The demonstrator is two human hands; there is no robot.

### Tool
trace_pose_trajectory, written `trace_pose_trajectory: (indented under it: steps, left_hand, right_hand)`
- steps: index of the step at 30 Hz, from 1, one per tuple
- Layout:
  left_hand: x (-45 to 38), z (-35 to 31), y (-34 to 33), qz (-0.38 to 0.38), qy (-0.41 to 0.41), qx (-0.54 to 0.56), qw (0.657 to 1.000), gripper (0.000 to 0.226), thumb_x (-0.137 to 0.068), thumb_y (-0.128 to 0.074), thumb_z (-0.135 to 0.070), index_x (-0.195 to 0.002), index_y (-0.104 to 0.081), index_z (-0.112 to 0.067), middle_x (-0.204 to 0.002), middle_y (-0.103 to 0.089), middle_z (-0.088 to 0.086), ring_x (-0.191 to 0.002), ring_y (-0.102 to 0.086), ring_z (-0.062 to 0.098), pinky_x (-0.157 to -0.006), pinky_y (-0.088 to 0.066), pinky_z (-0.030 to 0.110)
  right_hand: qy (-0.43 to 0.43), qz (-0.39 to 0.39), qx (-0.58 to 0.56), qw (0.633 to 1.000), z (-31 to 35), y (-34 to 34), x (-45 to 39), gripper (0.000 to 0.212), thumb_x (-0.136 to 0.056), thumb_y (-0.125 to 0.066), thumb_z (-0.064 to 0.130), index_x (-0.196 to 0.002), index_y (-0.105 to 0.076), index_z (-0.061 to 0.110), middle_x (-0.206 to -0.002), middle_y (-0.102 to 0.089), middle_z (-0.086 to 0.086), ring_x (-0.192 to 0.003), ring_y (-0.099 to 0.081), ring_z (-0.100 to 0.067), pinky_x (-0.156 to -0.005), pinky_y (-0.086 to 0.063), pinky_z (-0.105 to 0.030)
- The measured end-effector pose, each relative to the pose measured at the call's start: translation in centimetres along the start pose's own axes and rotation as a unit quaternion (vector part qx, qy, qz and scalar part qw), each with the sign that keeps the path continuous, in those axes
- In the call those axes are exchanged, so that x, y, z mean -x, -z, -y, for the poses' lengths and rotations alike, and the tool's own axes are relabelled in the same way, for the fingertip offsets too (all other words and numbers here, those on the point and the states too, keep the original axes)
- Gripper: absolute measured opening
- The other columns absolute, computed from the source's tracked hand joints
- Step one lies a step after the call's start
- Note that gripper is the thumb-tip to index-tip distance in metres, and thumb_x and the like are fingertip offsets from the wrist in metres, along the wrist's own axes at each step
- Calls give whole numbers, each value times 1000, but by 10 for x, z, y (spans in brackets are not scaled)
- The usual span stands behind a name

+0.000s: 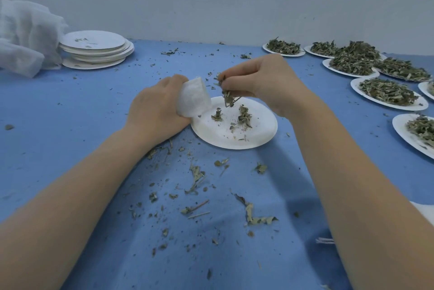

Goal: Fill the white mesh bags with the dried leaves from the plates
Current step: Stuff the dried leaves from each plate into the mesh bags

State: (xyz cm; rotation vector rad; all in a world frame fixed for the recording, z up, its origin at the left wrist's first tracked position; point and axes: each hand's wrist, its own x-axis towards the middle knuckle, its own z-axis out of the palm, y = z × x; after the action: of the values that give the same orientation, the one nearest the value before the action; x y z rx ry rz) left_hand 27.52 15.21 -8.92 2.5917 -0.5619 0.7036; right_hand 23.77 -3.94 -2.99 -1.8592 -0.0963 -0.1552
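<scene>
Your left hand (156,106) grips a white mesh bag (193,98) at the plate's (258,132) left rim; your right hand (260,80) pinches dried leaves (226,93) above it.

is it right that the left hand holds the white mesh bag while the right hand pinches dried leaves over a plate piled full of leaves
Not quite. In the head view the plate is nearly empty, bearing only a few clumps. The left hand does hold the white mesh bag, and the right hand pinches dried leaves.

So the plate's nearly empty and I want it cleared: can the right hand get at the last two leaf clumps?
Probably yes: the right hand hovers just above both clumps, nothing between, though it already pinches leaves.
</scene>
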Motion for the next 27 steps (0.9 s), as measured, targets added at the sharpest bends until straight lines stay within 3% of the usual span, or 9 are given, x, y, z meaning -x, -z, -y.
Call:
trace_pose_trajectory:
  steps: [5, 11, 16, 23, 27]
  left_hand:
    - [-1, -3, 3, 14, 5, 20, 1000, 52, -71, -71, -32, -117, -49, -20, -109, -59, 4, -93, -55, 33, -70, -39, 32]
    - [-2, -7, 1, 17, 21, 80, 996, 54, -70, -71, -36, -117, -48, -24, -102, -55, -5, -89, -50, 21, -74, -42, 33]
    - [-5, -10, 2, -19, 61, 180, 982, 40, -68, -72, -37, -100, -48, -31, -84, -54, -13, -74, -50, 10, -59, -37, 21]
    - [-7, -9, 4, -33, 116, 242, 963, 36, -67, -71, -39, -95, -51, -34, -79, -55, -18, -71, -48, -17, -52, -34, 1]
    - [-6, -10, 4, -43, 105, 241, 964, 34, -67, -73, -39, -92, -51, -35, -77, -56, -19, -71, -50, -15, -53, -35, 1]
  right_hand:
    - [-4, 22, -40, 999, 2, -4, -2, 12, -76, -70, -5, -79, -74, 6, -74, -73, -2, -68, -69, -10, -66, -53, -16]
    - [30, -35, -255, 966, 2, -14, -7, 11, -80, -67, -5, -82, -71, 5, -73, -71, -4, -69, -66, -13, -72, -53, -18]
    - [15, -35, -387, 921, -3, -37, -7, 9, -82, -65, -4, -85, -70, 3, -72, -69, -3, -67, -65, -12, -70, -52, -17]
    - [88, -156, -252, 951, -11, -51, -4, 14, -80, -69, 3, -83, -73, 16, -76, -73, 4, -75, -69, -8, -79, -56, -23]
    - [130, -172, -130, 968, -15, -54, 0, 16, -79, -70, 7, -81, -74, 21, -79, -73, 8, -79, -69, -5, -78, -55, -22]
